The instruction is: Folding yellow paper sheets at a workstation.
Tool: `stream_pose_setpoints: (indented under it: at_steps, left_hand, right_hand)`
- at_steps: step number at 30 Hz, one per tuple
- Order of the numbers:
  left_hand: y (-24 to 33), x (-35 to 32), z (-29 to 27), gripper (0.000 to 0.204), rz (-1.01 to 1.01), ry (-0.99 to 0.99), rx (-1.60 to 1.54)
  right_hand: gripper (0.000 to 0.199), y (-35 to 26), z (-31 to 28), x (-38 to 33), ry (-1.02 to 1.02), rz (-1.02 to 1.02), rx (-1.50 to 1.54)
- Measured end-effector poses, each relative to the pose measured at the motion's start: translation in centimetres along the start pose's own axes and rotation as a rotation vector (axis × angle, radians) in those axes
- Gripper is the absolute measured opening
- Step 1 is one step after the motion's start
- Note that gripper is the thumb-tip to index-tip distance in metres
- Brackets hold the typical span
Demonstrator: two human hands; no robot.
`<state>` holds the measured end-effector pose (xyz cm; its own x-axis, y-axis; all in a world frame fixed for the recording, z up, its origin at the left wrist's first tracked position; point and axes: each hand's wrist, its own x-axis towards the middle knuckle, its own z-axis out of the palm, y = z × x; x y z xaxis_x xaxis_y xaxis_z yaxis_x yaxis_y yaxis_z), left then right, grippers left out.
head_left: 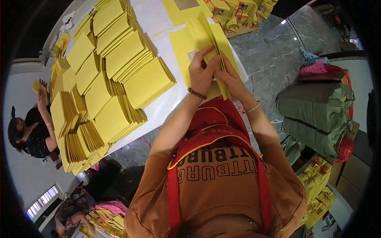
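Note:
Both my hands are closed on a folded yellow paper piece [198, 31] that stands on edge, its layers fanned slightly apart at the far end. My left hand [201, 73] wears a beaded bracelet and pinches the near-left side of the fold. From the right, my right hand [231, 79] presses against it, with the thumb near the left fingers. Beneath them a flat yellow sheet [180, 43] lies on the white tabletop [156, 105]; part of a greyish patch on it shows beside my left fingers.
Rows of folded yellow paper stacks [125, 51] cover the table's left. Yellow bags with red cords [238, 14] stand beyond. Green wrapped bundles [313, 107] sit at right, above more yellow pieces [317, 190]. A co-worker [33, 131] holds yellow paper at far left.

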<state>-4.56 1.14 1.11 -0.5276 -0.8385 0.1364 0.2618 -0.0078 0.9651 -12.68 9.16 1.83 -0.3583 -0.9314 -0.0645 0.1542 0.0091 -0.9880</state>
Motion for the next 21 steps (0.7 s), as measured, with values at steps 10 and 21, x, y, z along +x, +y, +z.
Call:
stream_pose_setpoints:
  at_steps: [10,21]
  left_hand:
    - [-0.44,0.11,-0.03,0.033,0.011,-0.007,-0.043]
    - [0.23,0.44,-0.16,0.035,-0.030,-0.038,-0.088]
  right_hand:
    - [0.064,0.59,-0.36,-0.20,-0.034,0.041,0.158]
    - [0.070,0.68,-0.49,-0.17,-0.045,0.023,-0.002]
